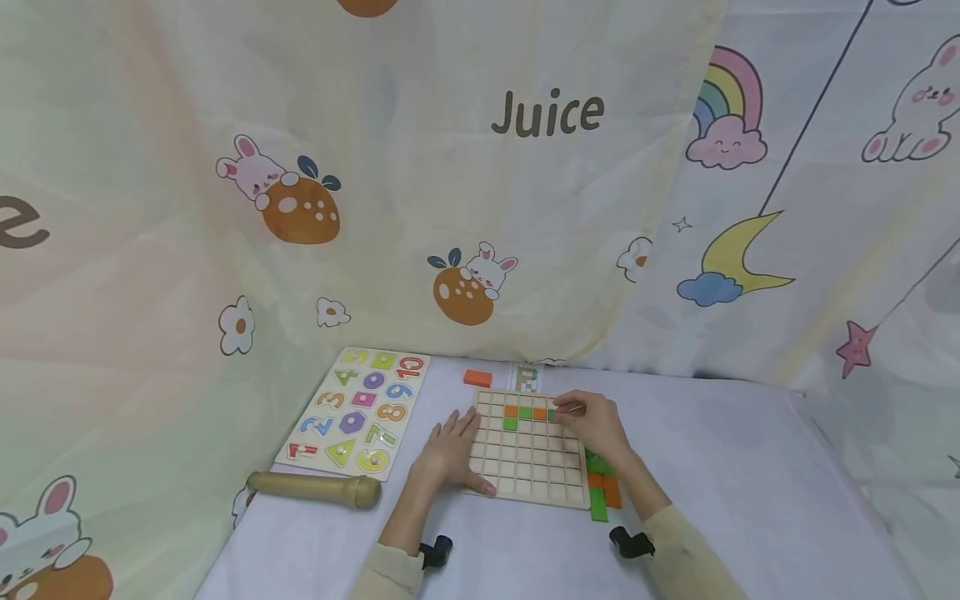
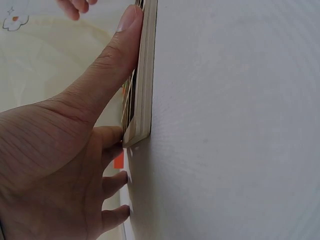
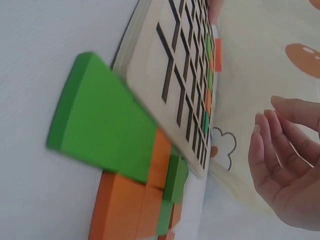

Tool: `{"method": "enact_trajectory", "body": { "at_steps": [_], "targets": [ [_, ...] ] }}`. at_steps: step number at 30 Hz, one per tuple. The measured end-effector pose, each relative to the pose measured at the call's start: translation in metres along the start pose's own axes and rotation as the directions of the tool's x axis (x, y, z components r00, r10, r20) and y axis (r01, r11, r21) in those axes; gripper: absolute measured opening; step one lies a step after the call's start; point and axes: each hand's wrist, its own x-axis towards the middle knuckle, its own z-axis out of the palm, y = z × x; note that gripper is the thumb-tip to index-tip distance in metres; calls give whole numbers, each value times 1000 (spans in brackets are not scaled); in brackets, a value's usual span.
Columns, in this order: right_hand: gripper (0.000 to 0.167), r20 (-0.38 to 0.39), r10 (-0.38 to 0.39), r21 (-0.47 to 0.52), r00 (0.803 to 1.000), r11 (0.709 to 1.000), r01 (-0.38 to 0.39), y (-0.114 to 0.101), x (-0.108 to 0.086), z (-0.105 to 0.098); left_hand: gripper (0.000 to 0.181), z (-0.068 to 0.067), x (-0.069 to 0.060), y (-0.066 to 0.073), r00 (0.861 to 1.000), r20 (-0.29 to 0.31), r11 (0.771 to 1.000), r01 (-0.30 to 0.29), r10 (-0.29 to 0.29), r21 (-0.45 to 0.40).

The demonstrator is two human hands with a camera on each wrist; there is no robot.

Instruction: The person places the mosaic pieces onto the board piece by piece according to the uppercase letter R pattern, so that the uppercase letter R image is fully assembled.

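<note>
A wooden grid board (image 1: 525, 460) lies on the white cloth, with a few orange and green tiles in its far rows. My left hand (image 1: 452, 454) rests along its left side, fingers extended, with the thumb (image 2: 112, 60) against the near edge. Above the far right part of the grid is my right hand (image 1: 596, 422), its fingers bent loosely and nothing visible between them in the right wrist view. Close to those fingertips, a green tile (image 3: 206, 122) sits in the grid. Loose green tiles (image 3: 100, 115) and orange tiles (image 3: 117, 202) lie beside the board's right edge.
A number-and-shape puzzle board (image 1: 363, 400) lies at the left, with a gold microphone-shaped object (image 1: 315, 488) in front of it. An orange block (image 1: 477, 378) and a small patterned card (image 1: 527, 379) are behind the grid board. A printed curtain (image 1: 420, 167) hangs behind the table.
</note>
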Motion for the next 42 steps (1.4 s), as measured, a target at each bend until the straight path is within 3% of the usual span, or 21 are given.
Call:
{"method": "enact_trajectory", "body": {
  "at_steps": [23, 33, 42],
  "targets": [
    [24, 47, 163, -109, 986, 982, -157, 46, -39, -32, 140, 3, -2, -1, 1000, 5, 1000, -1, 1, -6],
    [23, 67, 168, -236, 984, 960, -148, 55, -44, -36, 141, 2, -1, -1, 1000, 5, 1000, 3, -3, -7],
    [27, 62, 172, -255, 983, 955, -151, 56, -39, -38, 140, 2, 1, -1, 1000, 1, 1000, 8, -8, -7]
  ]
}}
